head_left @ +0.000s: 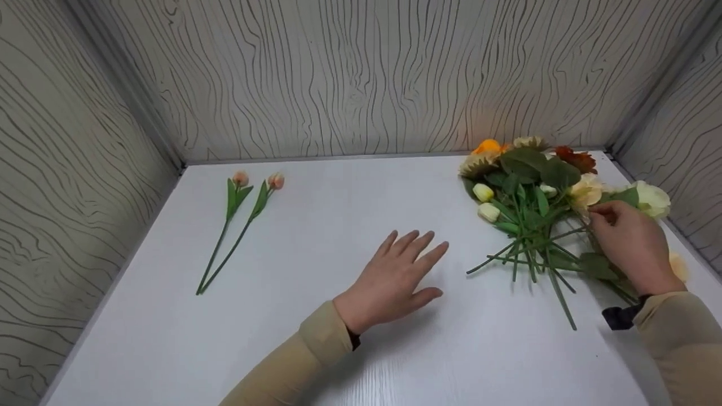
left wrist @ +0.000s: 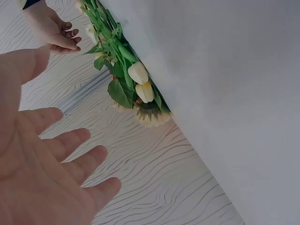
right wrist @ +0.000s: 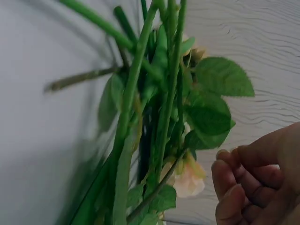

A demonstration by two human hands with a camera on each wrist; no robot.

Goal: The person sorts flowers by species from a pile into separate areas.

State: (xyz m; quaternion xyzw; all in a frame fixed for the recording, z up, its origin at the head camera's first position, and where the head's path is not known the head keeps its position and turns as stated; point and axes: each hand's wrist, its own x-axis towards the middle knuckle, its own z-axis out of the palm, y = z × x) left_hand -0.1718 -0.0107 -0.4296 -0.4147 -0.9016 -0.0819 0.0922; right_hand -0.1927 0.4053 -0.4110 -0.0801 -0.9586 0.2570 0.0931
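My left hand (head_left: 389, 276) hovers over the middle of the white table, fingers spread and straight, touching nothing. Its palm (left wrist: 42, 173) shows bare in the left wrist view. At the right, my right hand (head_left: 629, 239) is beside a heap of artificial flowers (head_left: 530, 214). Its fingers curl, and thumb and forefinger meet near a peach bloom (head_left: 586, 190). Seen from the right wrist, the fingertips (right wrist: 227, 154) are just off a green leaf (right wrist: 220, 77), with nothing visible between them. Two pink tulips (head_left: 240, 179) (head_left: 276, 181) lie side by side at the left.
The heap holds cream tulips (head_left: 488, 212), an orange flower (head_left: 489, 147), a rust-red flower (head_left: 575, 159) and a large white flower (head_left: 651, 198). Bare stems (head_left: 561, 296) cross toward the front. Wood-patterned panels (head_left: 361, 79) enclose the table (head_left: 338, 208) at back and sides.
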